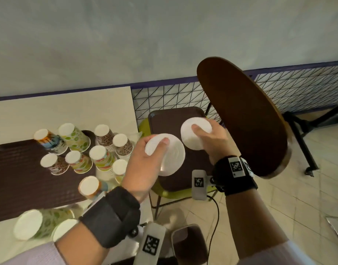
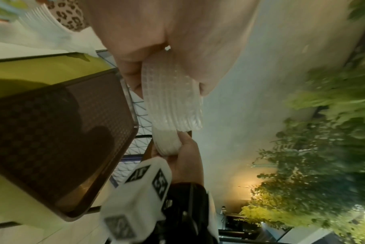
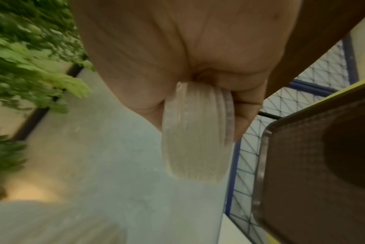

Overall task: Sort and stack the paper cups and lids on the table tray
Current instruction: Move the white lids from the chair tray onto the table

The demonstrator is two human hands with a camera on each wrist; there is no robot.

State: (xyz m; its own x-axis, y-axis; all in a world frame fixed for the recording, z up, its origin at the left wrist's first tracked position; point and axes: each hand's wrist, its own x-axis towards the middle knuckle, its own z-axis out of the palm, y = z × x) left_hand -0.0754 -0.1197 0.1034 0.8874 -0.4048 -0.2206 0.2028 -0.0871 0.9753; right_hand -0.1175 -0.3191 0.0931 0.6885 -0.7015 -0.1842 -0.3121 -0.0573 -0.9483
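Two stacks of white lids are up in the air over the small brown tray (image 1: 170,119) on the green chair, right of the table. My left hand (image 1: 143,165) grips the bigger stack (image 1: 170,155), thumb across its top; my right hand (image 1: 212,138) pinches the smaller stack (image 1: 193,134). I judge them light, thin, and slippery, so hold the rims squarely. Upturned paper cups (image 1: 74,138) wait on the left tray (image 1: 15,169).

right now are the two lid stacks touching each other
Cannot tell. In the head view the left hand's lid stack and the right hand's lid stack nearly overlap at their edges; the left wrist view shows them close too, with no plain gap.
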